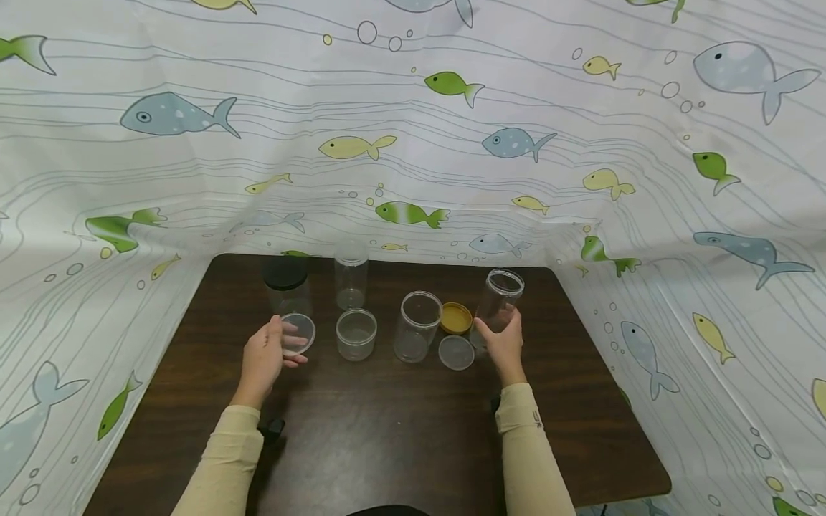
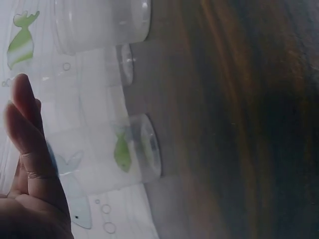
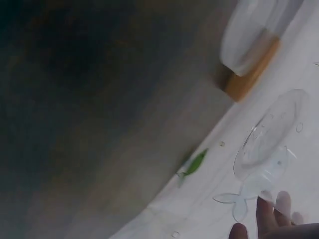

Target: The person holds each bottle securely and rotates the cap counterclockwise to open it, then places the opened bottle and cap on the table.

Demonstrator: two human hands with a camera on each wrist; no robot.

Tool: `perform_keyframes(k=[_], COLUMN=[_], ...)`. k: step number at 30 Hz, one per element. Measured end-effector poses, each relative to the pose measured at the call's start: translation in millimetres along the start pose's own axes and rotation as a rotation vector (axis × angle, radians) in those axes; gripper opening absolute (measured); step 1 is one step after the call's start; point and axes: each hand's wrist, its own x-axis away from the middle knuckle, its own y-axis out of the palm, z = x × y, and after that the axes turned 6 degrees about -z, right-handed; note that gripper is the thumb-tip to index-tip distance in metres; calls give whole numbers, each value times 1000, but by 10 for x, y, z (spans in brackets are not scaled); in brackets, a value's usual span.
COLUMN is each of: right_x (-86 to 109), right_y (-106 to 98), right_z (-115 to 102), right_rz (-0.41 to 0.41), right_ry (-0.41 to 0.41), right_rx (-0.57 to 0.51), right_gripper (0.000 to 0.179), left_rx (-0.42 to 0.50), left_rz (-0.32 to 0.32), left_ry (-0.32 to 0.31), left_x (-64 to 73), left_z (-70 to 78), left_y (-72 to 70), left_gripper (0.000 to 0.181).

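Note:
My left hand [image 1: 263, 357] holds a clear round lid [image 1: 298, 335] by its edge, thumb on the near side and fingers showing through it. In the left wrist view that hand [image 2: 37, 169] is at the left edge, with only a sliver of the lid visible. My right hand [image 1: 505, 342] grips a tall clear jar [image 1: 500, 295] with no lid on it, at the right of the group. Beside that jar lie a gold lid [image 1: 456, 318] and another clear lid [image 1: 456, 353]. In the right wrist view only the right hand's fingertips [image 3: 281, 201] show.
A tall open clear jar [image 1: 416, 337] and a short clear jar [image 1: 356, 340] stand mid-table. Behind are a jar with a black lid [image 1: 286, 274] and a tall clear jar [image 1: 351, 283]. Fish-patterned sheeting [image 1: 348, 186] surrounds the dark wooden table [image 1: 387, 437].

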Motion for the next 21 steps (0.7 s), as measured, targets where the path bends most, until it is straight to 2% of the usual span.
perform_keyframes(k=[5,15,17,21], right_x=[-38,-150,-160,-153], right_y=[-2,11,10,-16], right_z=[125,272,278,299], right_rz=[20,-3,-19,-53], right_ry=[34,85,102,134], right_rx=[-18,-120,-120,-116], right_gripper=[83,83,83,84], left_rx=[16,90,104,91], left_rz=[19,0,-11,-74], left_ry=[-94,-209,-231,-273], left_x=[-17,-35,-46,-76], left_z=[-63,-175,-210,-262], left_y=[-16,-54,-69,-82], left_gripper=[73,71,71,71])
